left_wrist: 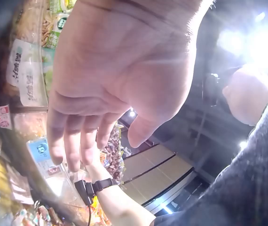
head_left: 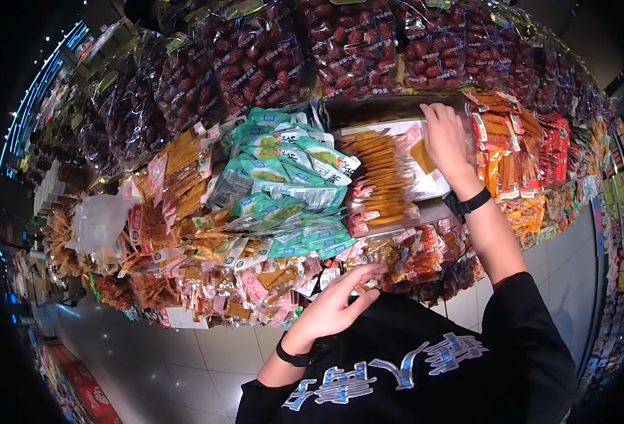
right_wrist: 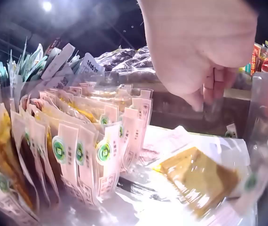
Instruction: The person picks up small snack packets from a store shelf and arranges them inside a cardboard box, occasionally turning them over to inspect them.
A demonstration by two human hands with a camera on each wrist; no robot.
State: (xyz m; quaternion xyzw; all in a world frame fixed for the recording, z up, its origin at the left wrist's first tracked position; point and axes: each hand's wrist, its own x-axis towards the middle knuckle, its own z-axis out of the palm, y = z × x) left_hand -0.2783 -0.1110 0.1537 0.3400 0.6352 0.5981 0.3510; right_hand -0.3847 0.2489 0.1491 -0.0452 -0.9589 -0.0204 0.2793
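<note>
My right hand [head_left: 445, 141] is over the right part of a clear-walled bin, fingers pointing down toward its back wall in the right wrist view. Below it, one flat packet of yellow-brown snack [right_wrist: 197, 179] lies on the bin's white bottom [head_left: 428, 185]. A row of upright packets [head_left: 377, 169] fills the bin's left part, their pale ends [right_wrist: 68, 155] marked with green round logos. My left hand [head_left: 340, 300], fingers extended and thumb apart, is near the front edge of the display and holds nothing.
Green packets [head_left: 284, 169] are heaped left of the bin, red and orange packets [head_left: 499, 141] right of it. Bags of red dates [head_left: 255, 63] line the back. Small packets [head_left: 269, 283] hang along the front; a pale tiled floor [head_left: 199, 353] shows below.
</note>
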